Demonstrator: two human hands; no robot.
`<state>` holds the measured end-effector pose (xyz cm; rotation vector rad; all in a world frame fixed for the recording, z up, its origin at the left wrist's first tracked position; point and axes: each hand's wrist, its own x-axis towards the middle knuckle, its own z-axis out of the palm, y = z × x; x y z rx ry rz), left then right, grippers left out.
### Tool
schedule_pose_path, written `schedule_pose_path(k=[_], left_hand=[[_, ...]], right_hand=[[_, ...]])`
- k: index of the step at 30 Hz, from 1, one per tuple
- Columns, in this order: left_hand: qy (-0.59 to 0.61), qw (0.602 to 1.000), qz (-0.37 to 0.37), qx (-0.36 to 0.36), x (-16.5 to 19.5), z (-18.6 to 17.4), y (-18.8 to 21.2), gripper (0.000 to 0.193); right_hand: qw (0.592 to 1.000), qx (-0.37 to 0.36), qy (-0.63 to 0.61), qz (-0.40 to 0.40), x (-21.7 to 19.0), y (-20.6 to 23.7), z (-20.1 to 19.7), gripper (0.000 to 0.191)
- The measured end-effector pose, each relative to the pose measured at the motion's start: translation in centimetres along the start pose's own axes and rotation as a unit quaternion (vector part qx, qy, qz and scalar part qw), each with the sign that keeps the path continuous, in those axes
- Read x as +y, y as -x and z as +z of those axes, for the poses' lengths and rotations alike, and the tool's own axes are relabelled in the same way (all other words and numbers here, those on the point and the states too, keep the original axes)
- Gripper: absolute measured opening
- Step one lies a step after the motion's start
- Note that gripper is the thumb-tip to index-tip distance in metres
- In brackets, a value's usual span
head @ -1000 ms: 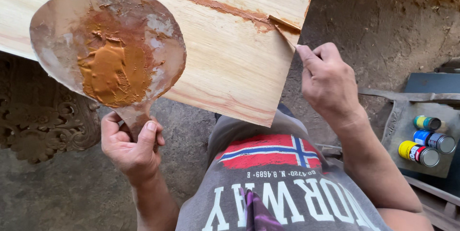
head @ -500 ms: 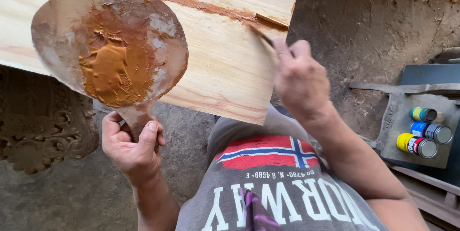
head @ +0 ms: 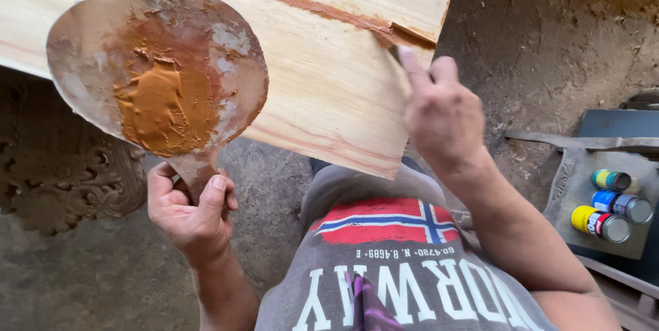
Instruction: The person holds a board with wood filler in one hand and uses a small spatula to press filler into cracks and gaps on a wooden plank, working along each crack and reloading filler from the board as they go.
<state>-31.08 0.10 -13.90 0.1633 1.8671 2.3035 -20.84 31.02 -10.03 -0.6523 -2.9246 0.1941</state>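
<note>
now the blade point(head: 397, 53) gripped in the right hand point(head: 439, 108) has been drawn to the putty streak point(head: 322, 10) at one o'clock on the wooden board point(head: 329, 91); the putty-loaded paddle point(head: 161, 77) stays clenched in the left hand point(head: 189, 211).

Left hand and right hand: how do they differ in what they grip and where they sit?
The left hand is wrapped around the handle of a round paddle loaded with orange-brown paste, clear of the wooden board. The right hand pinches a thin scraper and presses it onto the board's brown filled streak. The left sits low with its thumb up; the right sits higher, at the board's edge. Both are bare and closed.
</note>
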Motion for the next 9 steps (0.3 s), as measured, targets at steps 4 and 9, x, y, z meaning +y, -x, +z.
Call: schedule_pose_path(k=[4, 9], left_hand=[[0.006, 1.0, 0.002, 0.005, -0.3, 0.1, 0.1, 0.035], [-0.003, 1.0, 0.002, 0.01, 0.5, 0.5, 0.2, 0.036]], right_hand=[[1.0, 0.005, 0.014, 0.014, 0.7, 1.5, -1.0, 0.045], [1.0, 0.017, 0.018, -0.008, 0.2, 1.1, 0.3, 0.049]])
